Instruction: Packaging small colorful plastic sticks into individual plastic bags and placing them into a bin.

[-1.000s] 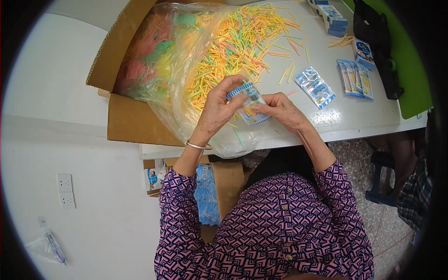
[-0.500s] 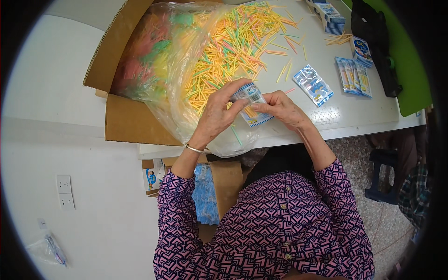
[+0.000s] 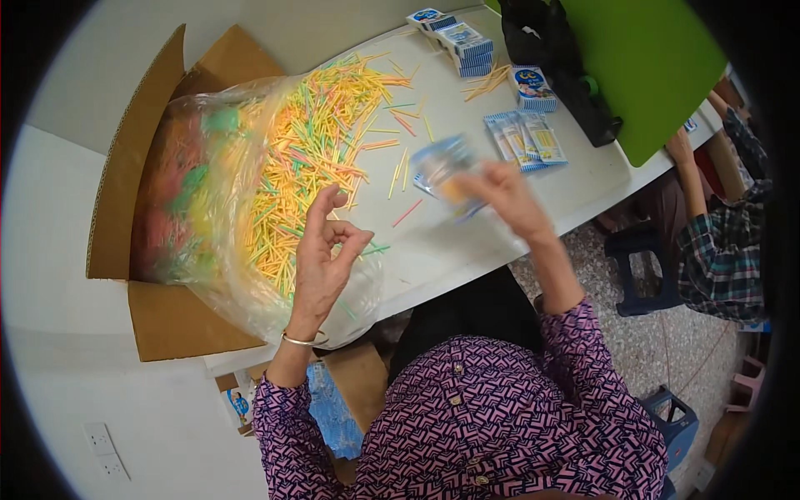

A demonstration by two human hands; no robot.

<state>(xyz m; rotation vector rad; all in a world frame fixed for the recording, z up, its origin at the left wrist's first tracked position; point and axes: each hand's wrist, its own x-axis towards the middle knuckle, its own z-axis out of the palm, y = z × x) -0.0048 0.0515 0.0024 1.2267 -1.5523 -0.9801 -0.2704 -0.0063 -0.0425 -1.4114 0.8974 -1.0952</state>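
Note:
My right hand is smeared by motion and grips a small clear packet with blue-and-white printed ends, over the table. Something yellow-orange shows inside the packet. Part of another packet seems to lie beneath it, mostly hidden by the blur. My left hand is raised with its fingers bent and apart, nothing in them. It is in front of a large heap of thin coloured sticks, mostly yellow and orange with some green and pink. The heap spills from a clear plastic bag in a cardboard box.
Stacked blue-and-white packs, a pile of filled packets and another pack stack stand at the back. A black bag lies by a green panel. At right, another person's arm shows near a dark stool.
My left hand has let go of the packet and drawn back left. My right hand has carried the packet away from it, over the one on the table. The view has shifted right.

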